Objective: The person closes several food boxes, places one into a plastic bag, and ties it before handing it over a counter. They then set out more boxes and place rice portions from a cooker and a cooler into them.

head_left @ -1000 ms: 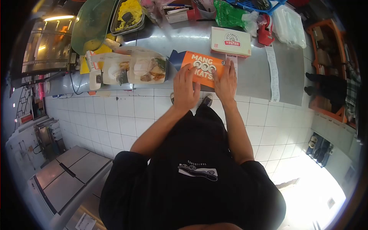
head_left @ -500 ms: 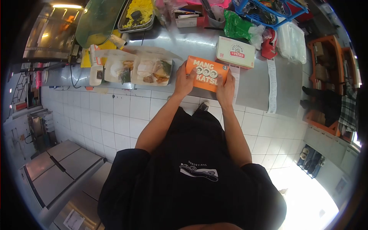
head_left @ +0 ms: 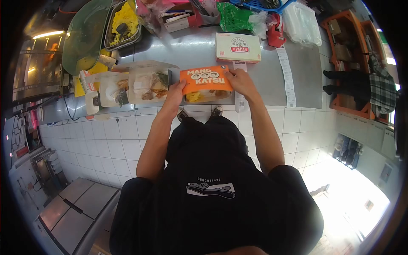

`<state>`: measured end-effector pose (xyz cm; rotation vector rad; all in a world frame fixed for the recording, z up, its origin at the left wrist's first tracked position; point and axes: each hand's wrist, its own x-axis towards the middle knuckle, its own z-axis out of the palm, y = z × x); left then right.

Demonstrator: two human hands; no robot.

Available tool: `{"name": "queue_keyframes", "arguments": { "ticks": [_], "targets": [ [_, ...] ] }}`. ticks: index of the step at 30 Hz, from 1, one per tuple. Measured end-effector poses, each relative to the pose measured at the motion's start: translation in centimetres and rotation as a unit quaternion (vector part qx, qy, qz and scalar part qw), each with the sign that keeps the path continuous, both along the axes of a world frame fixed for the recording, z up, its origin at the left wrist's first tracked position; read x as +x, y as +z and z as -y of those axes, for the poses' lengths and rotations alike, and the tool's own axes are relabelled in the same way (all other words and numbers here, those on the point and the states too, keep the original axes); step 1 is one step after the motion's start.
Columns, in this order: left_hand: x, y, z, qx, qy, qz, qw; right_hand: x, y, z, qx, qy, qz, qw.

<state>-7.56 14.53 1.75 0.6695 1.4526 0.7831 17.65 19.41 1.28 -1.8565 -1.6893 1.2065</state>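
An orange food box [head_left: 205,80] marked "MANG KATSU" rests at the counter's near edge, with its printed lid partly raised. Yellow food and browned pieces show in the gap along its near side. My left hand [head_left: 174,95] grips the left edge of the lid. At the lid's right corner, my right hand [head_left: 241,83] is closed with the thumb on top. Two open food boxes, one nearer [head_left: 146,86] and one farther left [head_left: 114,91], hold wrapped white portions, greens and fried pieces. Behind the orange box sits a shut white "SPICY CHICKEN" box [head_left: 238,47].
One receipt [head_left: 241,101] lies beside the orange box, another [head_left: 286,76] further right. A red tape dispenser [head_left: 276,33], green plastic bag [head_left: 233,17] and clear plastic bags [head_left: 301,24] line the back. A tray of yellow food [head_left: 124,25] stands back left.
The orange box was shut; its lid is now partly raised and food shows inside. My hands have moved to its edges. The camera view has shifted, so the counter appears further left.
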Motion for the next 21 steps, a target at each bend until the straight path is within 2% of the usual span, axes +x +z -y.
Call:
{"name": "queue_keyframes", "arguments": {
  "ticks": [4, 6, 7, 8, 9, 10, 11, 12, 13, 15, 16, 18, 19, 21],
  "targets": [
    [0.0, -3.4, 1.3, -0.001, 0.029, -0.04, 0.999, -0.8, -2.2, 1.0, -0.007, -0.028, 0.001, 1.0],
    [-0.1, -5.2, 1.5, 0.077, -0.09, -0.218, 0.969, -1.1, -3.0, 1.3, 0.053, 0.011, 0.03, 0.998],
    [-0.1, -7.1, 2.1, 0.077, -0.09, -0.218, 0.969, -1.4, -3.9, 1.6, 0.052, 0.011, 0.03, 0.998],
    [-0.2, -9.3, 2.8, 0.134, -0.091, -0.26, 0.952, -1.7, -5.0, 2.0, 0.077, -0.008, 0.025, 0.997],
    [0.2, -9.3, 2.7, 0.193, -0.092, -0.299, 0.93, -2.0, -4.8, 2.1, 0.104, -0.029, 0.021, 0.994],
    [0.3, -9.3, 2.7, 0.193, -0.095, -0.298, 0.93, -2.2, -4.7, 2.4, 0.102, -0.032, 0.023, 0.994],
    [0.2, -9.2, 2.8, 0.236, -0.117, -0.341, 0.902, -2.3, -4.5, 2.6, 0.08, -0.035, 0.044, 0.995],
    [0.3, -8.1, 2.6, 0.279, -0.137, -0.384, 0.87, -2.5, -4.2, 2.7, 0.06, -0.037, 0.064, 0.995],
    [0.7, -6.2, 3.0, 0.276, -0.137, -0.385, 0.87, -2.8, -4.2, 3.1, 0.058, -0.036, 0.062, 0.996],
    [2.2, -2.4, 3.1, 0.439, -0.181, -0.434, 0.766, -2.8, -4.2, 3.1, 0.326, -0.026, 0.087, 0.941],
    [2.4, -2.2, 2.7, 0.442, -0.181, -0.432, 0.765, -2.3, -4.3, 2.7, 0.327, -0.027, 0.089, 0.94],
    [2.3, -2.2, 2.2, 0.382, -0.373, -0.502, 0.68, -1.2, -4.6, 2.6, 0.361, 0.205, 0.089, 0.905],
    [2.0, -3.3, 2.0, 0.383, -0.374, -0.501, 0.68, -1.0, -4.1, 2.6, 0.36, 0.205, 0.09, 0.906],
    [1.5, -5.0, 1.4, 0.424, -0.365, -0.573, 0.599, -0.6, -3.1, 2.8, 0.325, 0.334, 0.103, 0.879]
  ]
}}
